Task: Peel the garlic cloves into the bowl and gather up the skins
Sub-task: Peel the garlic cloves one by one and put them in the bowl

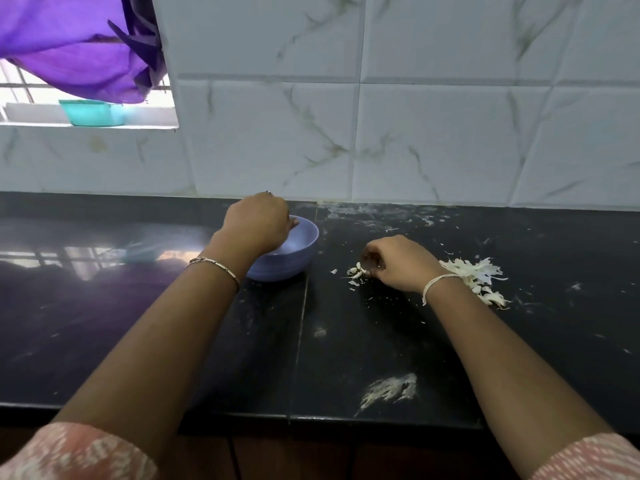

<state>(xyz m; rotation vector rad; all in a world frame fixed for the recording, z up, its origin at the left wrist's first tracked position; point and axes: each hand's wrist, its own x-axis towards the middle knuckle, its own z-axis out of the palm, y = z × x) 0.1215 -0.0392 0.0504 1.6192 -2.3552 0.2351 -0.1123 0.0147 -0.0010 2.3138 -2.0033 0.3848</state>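
Note:
A lavender bowl (294, 251) stands on the black counter (156, 323) near the tiled wall. My left hand (256, 225) hovers over the bowl's left rim with its fingers curled down into it; what they hold is hidden. To the right, my right hand (398, 263) rests on the counter, fingers curled around a few garlic cloves and skin bits (356, 271). A pile of white garlic skins (478, 277) lies just right of my right wrist, partly hidden by it.
The white marble-tile wall (381, 133) rises right behind the bowl. White smears and crumbs dot the counter, one near the front edge (389, 389). A teal container (91, 112) sits on the window sill at far left under a purple cloth (69, 43).

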